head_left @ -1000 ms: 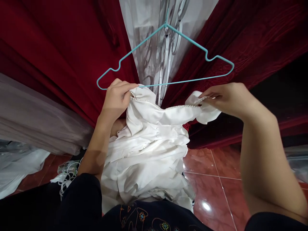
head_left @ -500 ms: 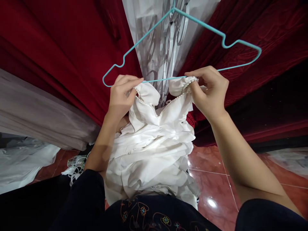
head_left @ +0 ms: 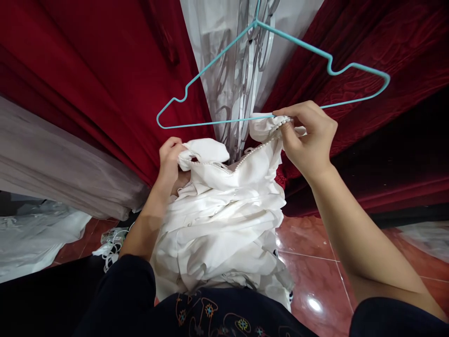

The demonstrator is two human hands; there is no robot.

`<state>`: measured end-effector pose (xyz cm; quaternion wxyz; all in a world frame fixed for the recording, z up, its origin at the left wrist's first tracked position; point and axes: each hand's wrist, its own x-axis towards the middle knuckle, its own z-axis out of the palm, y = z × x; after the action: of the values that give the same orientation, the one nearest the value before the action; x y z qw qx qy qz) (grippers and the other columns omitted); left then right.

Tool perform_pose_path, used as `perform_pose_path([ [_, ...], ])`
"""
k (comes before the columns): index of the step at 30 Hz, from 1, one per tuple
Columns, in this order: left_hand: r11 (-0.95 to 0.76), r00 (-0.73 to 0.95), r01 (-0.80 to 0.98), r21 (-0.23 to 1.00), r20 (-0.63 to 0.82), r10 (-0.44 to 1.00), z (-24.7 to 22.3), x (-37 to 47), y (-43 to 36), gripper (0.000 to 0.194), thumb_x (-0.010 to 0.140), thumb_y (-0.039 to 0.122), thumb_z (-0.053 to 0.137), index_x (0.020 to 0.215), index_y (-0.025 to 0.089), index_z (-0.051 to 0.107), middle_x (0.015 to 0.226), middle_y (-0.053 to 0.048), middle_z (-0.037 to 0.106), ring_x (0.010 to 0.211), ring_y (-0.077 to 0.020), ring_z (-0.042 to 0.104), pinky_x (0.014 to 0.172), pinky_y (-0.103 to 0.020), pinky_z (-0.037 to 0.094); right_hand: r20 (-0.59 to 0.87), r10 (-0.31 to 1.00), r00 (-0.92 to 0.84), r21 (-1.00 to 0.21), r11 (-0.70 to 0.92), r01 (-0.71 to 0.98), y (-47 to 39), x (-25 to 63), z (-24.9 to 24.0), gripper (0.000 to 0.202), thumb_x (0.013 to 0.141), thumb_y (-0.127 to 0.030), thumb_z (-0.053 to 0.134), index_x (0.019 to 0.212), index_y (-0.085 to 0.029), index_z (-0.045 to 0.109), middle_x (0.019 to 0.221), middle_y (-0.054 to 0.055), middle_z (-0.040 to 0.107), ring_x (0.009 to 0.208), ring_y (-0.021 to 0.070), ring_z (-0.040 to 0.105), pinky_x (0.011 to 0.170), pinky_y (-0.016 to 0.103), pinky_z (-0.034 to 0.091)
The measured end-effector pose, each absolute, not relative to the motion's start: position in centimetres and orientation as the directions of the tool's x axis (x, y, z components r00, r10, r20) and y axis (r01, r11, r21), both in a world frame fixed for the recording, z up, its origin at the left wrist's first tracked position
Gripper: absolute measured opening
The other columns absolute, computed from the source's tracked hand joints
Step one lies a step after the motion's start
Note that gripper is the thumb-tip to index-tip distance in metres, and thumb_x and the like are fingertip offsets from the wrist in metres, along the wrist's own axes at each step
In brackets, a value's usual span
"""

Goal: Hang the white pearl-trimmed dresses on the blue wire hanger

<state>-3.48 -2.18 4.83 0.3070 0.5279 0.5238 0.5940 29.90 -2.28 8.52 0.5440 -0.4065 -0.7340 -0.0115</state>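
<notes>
A white dress [head_left: 224,220] with a pearl-beaded neckline lies bunched in front of me. Just above its top is a light blue wire hanger [head_left: 213,122], its hook end running past the upper edge of view. My right hand [head_left: 308,135] pinches the dress's right shoulder strap together with the hanger's lower bar. Lower and to the left, my left hand [head_left: 170,159] is closed on the puffed left sleeve, apart from the hanger. The left fingertips are partly hidden by the fabric.
Red drapes [head_left: 105,84] hang on both sides, with a white ornate metal frame [head_left: 245,89] between them. Pale fabric [head_left: 52,154] hangs at left. White cords [head_left: 111,255] lie on the red tiled floor [head_left: 312,262].
My left hand has moved down and away from the hanger's bar, drawing the left sleeve with it. The hanger has shifted slightly right and down; my right hand keeps its grip.
</notes>
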Motion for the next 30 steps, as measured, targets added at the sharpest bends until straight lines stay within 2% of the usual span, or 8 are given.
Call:
perform_pose_path([
  [3,-0.408,-0.436,0.336,0.849,0.525,0.731,6.0,-7.1,0.4,0.035,0.098,0.047,0.060,0.083,0.023,0.040,0.070,0.004,0.043,0.066,-0.0098,0.051,0.064,-0.029,0.044,0.812,0.580,-0.063,-0.441,0.681,0.585,-2.2,29.8,8.5,0.027,0.102,-0.023,0.050,0.110,-0.030,0.075,0.103,0.011,0.075,0.093,0.0277,0.067,0.081,0.048,0.053],
  [6,-0.487,-0.499,0.442,0.753,0.658,0.564,9.8,-10.0,3.1,0.037,0.109,0.041,0.054,0.084,0.022,0.034,0.075,0.004,0.038,0.073,-0.0073,0.051,0.073,-0.029,0.046,0.818,0.573,-0.047,-0.453,0.692,0.562,-2.2,29.7,8.4,0.026,0.101,-0.021,0.052,0.108,-0.032,0.075,0.101,0.009,0.075,0.089,0.0261,0.067,0.077,0.047,0.053],
  [11,-0.589,-0.243,0.668,0.455,0.881,0.406,16.3,-8.9,5.9,0.026,0.112,0.037,0.061,0.092,0.023,0.049,0.089,0.004,0.057,0.086,-0.0073,0.059,0.083,-0.029,0.054,0.804,0.595,-0.019,-0.480,0.667,0.570,-2.4,29.2,8.2,0.024,0.100,-0.021,0.055,0.105,-0.032,0.076,0.102,0.008,0.076,0.091,0.0256,0.069,0.075,0.044,0.054],
  [15,-0.589,-0.020,0.551,0.591,0.715,0.699,17.4,-3.5,4.9,0.013,0.118,0.029,0.043,0.120,0.025,0.055,0.106,0.002,0.069,0.098,-0.0109,0.071,0.076,-0.026,0.060,0.832,0.555,0.026,-0.470,0.679,0.563,-2.5,28.7,7.8,0.023,0.098,-0.020,0.055,0.102,-0.029,0.076,0.098,0.007,0.075,0.087,0.0248,0.070,0.072,0.042,0.054],
  [17,-0.697,0.019,0.502,0.512,0.799,0.601,16.8,-1.0,3.5,0.010,0.119,0.027,0.047,0.120,0.026,0.057,0.115,0.003,0.069,0.109,-0.0103,0.069,0.088,-0.028,0.060,0.849,0.527,0.037,-0.449,0.683,0.577,-2.4,28.5,7.6,0.025,0.097,-0.018,0.054,0.102,-0.028,0.077,0.097,0.007,0.075,0.085,0.0250,0.069,0.072,0.043,0.054],
  [20,-0.838,0.066,0.494,0.233,0.951,0.303,15.1,1.9,1.2,0.011,0.118,0.033,0.051,0.115,0.025,0.058,0.111,0.000,0.066,0.108,-0.0118,0.068,0.096,-0.033,0.057,0.861,0.509,0.016,-0.414,0.680,0.605,-2.1,28.4,7.5,0.025,0.098,-0.019,0.053,0.104,-0.027,0.076,0.097,0.008,0.075,0.086,0.0259,0.070,0.073,0.043,0.055],
  [25,-0.712,0.420,0.642,0.284,0.647,0.636,11.6,5.0,-0.9,0.026,0.113,0.017,0.044,0.123,0.027,0.065,0.124,-0.003,0.073,0.121,-0.0239,0.070,0.108,-0.044,0.055,0.841,0.541,0.020,-0.420,0.629,0.654,-1.6,28.6,7.2,0.024,0.101,-0.025,0.051,0.105,-0.027,0.075,0.099,0.009,0.074,0.089,0.0268,0.070,0.075,0.044,0.056],
  [30,-0.715,0.374,0.625,0.312,0.685,0.626,9.7,6.4,-0.8,0.040,0.101,0.000,0.043,0.113,0.024,0.072,0.106,-0.002,0.079,0.104,-0.0238,0.073,0.098,-0.042,0.052,0.829,0.560,0.012,-0.442,0.640,0.629,-2.1,28.7,6.9,0.029,0.098,-0.024,0.051,0.111,-0.027,0.076,0.108,0.011,0.075,0.102,0.0300,0.072,0.086,0.050,0.060],
])
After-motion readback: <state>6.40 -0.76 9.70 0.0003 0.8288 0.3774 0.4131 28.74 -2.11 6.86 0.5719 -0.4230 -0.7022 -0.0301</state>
